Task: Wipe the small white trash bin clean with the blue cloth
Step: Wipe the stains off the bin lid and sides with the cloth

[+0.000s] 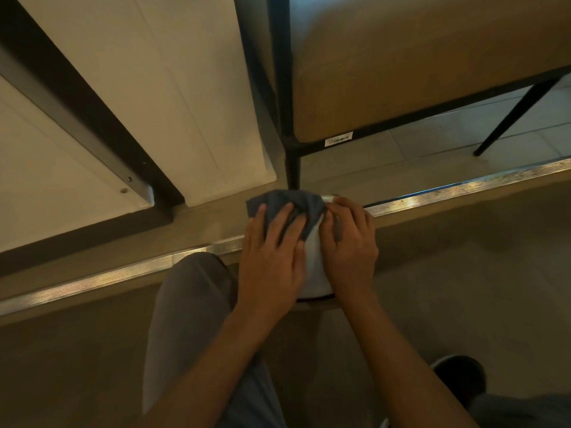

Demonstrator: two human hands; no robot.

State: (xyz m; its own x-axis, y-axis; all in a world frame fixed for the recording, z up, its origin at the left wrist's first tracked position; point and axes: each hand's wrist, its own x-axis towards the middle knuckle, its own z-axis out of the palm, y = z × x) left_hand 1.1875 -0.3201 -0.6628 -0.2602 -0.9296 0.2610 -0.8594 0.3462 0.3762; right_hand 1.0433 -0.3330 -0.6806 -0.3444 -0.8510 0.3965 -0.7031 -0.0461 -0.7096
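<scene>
The small white trash bin stands on the floor in front of me, between my two hands. The blue cloth is draped over its top and left side. My left hand presses flat on the cloth with straight fingers against the bin's left side. My right hand grips the bin's right side, fingers curled over the rim near the cloth's edge. Most of the bin is hidden by my hands and the cloth.
A metal floor strip runs across behind the bin. A black table leg stands just behind the bin, under a wooden tabletop. White cabinet doors are at the left. My knee is below left, a shoe at lower right.
</scene>
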